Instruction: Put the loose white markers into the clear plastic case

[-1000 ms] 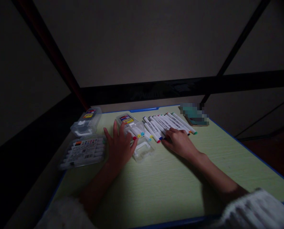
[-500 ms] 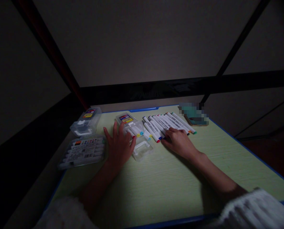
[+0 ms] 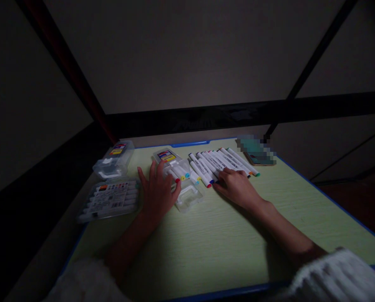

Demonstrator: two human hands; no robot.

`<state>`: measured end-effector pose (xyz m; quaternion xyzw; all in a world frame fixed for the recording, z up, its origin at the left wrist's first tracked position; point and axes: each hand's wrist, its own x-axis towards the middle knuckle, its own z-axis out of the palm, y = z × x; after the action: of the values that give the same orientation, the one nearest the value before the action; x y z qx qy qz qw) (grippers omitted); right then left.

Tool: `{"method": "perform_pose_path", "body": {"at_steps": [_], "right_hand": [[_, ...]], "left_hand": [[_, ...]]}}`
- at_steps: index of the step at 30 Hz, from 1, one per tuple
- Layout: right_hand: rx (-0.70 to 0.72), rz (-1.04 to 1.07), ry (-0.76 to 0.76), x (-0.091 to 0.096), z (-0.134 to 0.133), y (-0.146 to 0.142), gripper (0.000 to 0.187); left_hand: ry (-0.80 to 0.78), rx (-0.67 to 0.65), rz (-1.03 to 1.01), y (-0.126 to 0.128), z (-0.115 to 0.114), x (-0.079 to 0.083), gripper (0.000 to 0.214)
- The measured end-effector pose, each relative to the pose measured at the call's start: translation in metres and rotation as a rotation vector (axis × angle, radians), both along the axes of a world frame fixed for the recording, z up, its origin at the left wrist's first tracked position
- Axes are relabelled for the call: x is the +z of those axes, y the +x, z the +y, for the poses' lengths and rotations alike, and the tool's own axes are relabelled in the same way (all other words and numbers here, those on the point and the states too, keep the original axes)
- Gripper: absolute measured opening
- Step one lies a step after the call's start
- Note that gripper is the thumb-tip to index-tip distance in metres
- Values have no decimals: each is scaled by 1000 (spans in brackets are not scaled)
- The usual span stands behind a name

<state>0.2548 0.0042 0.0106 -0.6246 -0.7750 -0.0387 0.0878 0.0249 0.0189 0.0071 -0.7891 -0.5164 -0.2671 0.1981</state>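
My left hand (image 3: 157, 191) lies flat with its fingers spread, beside and partly on an open clear marker case (image 3: 177, 176) that holds a few white markers with coloured caps. My right hand (image 3: 237, 186) rests on the near ends of a row of several white markers (image 3: 220, 164) laid side by side on the green table (image 3: 212, 243). Its fingers are bent down onto the markers; no marker is lifted.
Two more clear marker cases stand at the left: a closed one (image 3: 114, 159) at the back and a full flat one (image 3: 111, 200) at the table's left edge. A blurred teal object (image 3: 257, 150) lies at the back right. Dark bars and walls surround the table.
Both hands stay nearly still. My left hand has shifted slightly, its fingers now a little closer to the open case.
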Motion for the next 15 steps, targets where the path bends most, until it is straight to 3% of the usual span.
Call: {"method": "perform_pose_path", "body": {"at_steps": [15], "right_hand": [[-3,10,8,-1,0,1,20]], "left_hand": [[0,-8,-11,0,0,-1,15]]}}
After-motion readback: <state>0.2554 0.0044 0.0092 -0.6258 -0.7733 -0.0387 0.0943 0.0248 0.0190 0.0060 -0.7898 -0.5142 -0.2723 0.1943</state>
